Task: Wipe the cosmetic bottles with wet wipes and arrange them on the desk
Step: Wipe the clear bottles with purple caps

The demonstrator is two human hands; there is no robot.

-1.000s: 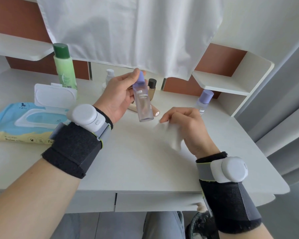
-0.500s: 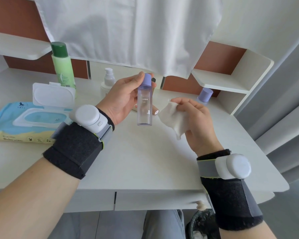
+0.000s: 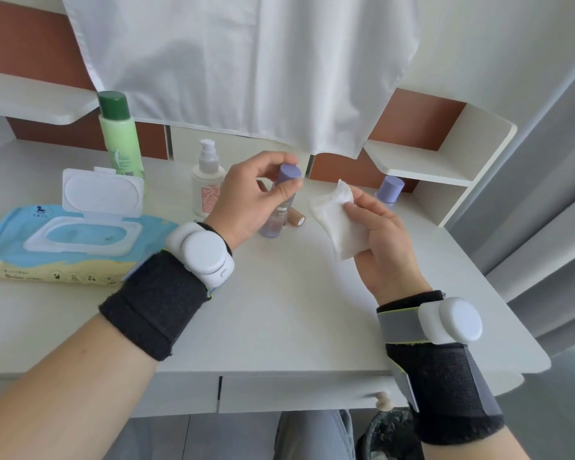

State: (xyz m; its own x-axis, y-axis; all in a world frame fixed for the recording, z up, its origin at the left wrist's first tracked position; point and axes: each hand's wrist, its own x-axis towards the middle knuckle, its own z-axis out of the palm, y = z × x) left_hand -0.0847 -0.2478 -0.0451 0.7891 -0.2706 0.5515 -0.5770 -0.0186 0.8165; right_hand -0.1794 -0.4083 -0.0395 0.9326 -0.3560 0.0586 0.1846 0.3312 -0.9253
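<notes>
Bottle (image 3: 281, 207) – clear glossy plastic, matt lilac cap; wipe (image 3: 337, 224) – soft fibrous cloth; worktop (image 3: 296, 310) – smooth, matt white.

White desk (image 3: 279, 320) with open wipes pack (image 3: 63, 240), green bottle (image 3: 120, 141), pump bottle (image 3: 208, 184), purple-capped bottle (image 3: 389, 190).

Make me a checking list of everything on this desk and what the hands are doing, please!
Surface: white desk, bare near the front edge.
Job's things: purple-capped bottle held upright at the cap; white wipe; green bottle, pump bottle and second purple-capped bottle standing at the back; wipes pack with its lid open.
Clutter: small tan tube lying behind the held bottle.
Grippers: left hand holds the bottle; right hand holds the wipe, apart from the bottle.
Cables: nothing seen.
Surroundings: white cloth hanging above; shelves either side; bin under the desk.
</notes>
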